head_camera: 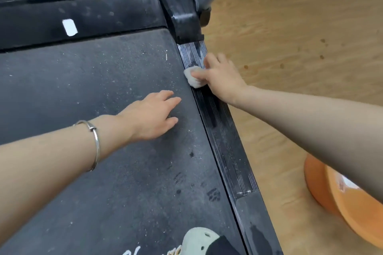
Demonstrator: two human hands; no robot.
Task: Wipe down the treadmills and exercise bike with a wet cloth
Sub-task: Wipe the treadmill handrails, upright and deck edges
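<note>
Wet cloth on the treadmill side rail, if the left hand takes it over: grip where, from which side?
Probably pinch the bunched white end of the cloth that pokes out toward the belt, coming in from the belt side. The right hand grips its other half against the side rail, so only that end is exposed; the left hand lies open on the belt nearby.

The cloth (193, 77) is a small white wad, crumpled, lying on the ribbed right side rail of the treadmill (83, 89), near its front end. The treadmill is black, its belt dusty, with darker streaks along the rail.
</note>
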